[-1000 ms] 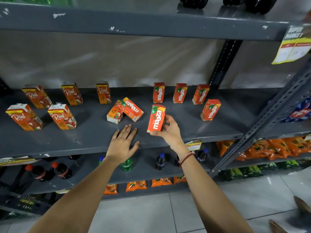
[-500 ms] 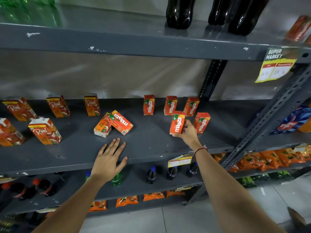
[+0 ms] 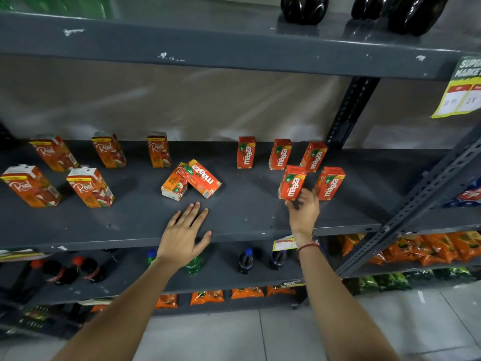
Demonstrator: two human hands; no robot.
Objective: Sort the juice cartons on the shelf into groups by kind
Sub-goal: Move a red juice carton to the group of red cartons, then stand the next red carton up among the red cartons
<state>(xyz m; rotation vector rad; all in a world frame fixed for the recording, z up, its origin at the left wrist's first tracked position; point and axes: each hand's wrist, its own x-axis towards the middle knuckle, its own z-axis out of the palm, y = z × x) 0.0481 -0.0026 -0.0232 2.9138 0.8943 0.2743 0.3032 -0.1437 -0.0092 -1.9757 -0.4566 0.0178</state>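
Gripping a small Maaza carton [image 3: 292, 183] from below and behind, the right hand [image 3: 304, 213] is seen with its fingers wrapped round the lower edge, the carton held upright on the grey shelf [image 3: 247, 220], just beside another Maaza carton [image 3: 329, 182] to its right. Three more Maaza cartons [image 3: 280, 154] are lined up along the back, pretty much in a row. Over on the left, five bigger Real cartons [image 3: 89, 187] are stood in two rows. Mid-shelf, a tipped-over Maaza carton [image 3: 203, 178] is leaned across a fallen Real carton [image 3: 173, 185], touching it. The left hand [image 3: 183, 237] is laid flat, fingers spread, empty, on the shelf's front edge just below that pair.
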